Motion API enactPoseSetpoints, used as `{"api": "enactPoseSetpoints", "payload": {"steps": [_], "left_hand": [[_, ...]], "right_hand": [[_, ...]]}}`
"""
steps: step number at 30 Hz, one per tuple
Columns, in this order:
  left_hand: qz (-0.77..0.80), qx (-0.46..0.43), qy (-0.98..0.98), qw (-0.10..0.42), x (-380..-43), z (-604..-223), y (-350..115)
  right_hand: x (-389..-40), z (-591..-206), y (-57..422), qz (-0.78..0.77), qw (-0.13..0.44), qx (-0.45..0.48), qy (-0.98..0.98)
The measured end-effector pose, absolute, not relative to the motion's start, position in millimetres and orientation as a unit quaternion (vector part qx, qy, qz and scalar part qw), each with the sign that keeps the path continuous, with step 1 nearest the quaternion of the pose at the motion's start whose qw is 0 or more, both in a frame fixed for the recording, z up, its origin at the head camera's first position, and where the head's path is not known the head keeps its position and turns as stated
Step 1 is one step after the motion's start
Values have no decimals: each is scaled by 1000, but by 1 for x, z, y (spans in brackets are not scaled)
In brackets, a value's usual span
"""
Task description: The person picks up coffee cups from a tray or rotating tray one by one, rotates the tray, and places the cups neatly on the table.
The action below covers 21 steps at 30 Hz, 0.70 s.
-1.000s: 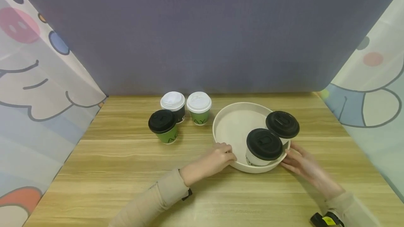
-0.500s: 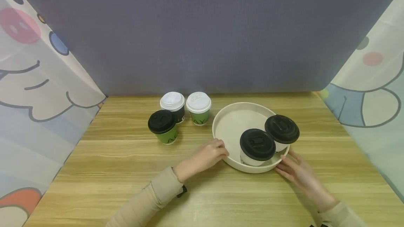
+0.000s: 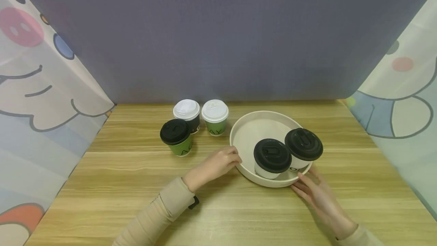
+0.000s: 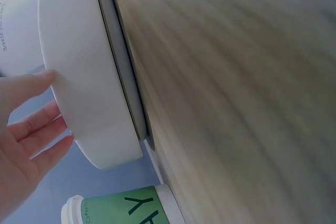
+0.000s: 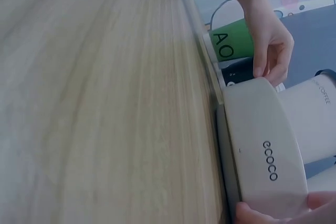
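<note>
A round cream tray with a raised rim stands on the table; a dark seam parts its wall from a lower base in the left wrist view. Two white paper cups with black lids, the left cup and the right cup, stand upright inside it. My left hand pinches the tray's rim at the front left. At the front right, my right hand grips the rim, thumb on top and fingers lower on the wall. The wall reads "ecoco" in the right wrist view.
Left of the tray stand a green cup with a black lid, a dark cup with a white lid and a green cup with a white lid. A grey panel rises behind the wooden table.
The tray has turned clockwise in place: its left cup has shifted left, its right cup toward me. Both hands have moved left along with the rim. The three cups outside stayed still.
</note>
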<state>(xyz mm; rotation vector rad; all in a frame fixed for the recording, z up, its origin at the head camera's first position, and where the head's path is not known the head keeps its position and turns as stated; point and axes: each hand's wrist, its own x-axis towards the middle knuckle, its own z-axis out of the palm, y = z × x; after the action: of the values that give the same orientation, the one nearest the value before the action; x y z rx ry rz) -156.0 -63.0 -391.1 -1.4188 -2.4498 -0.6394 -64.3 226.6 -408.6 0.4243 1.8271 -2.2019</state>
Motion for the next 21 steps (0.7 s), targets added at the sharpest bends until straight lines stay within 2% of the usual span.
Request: {"api": "enactPoseSetpoints", "payload": {"steps": [3, 12, 21], "left_hand": [[-208, -489, -838, 127, -154, -390, -62], [-163, -509, -823, 190, -142, -386, -54], [-141, -502, -831, 194, -132, -384, -45]], "right_hand": [[-66, -410, 230, -762, 125, 137, 620], [-86, -422, 267, -794, 135, 16, 592], [-108, -419, 290, -801, 174, 32, 572]]}}
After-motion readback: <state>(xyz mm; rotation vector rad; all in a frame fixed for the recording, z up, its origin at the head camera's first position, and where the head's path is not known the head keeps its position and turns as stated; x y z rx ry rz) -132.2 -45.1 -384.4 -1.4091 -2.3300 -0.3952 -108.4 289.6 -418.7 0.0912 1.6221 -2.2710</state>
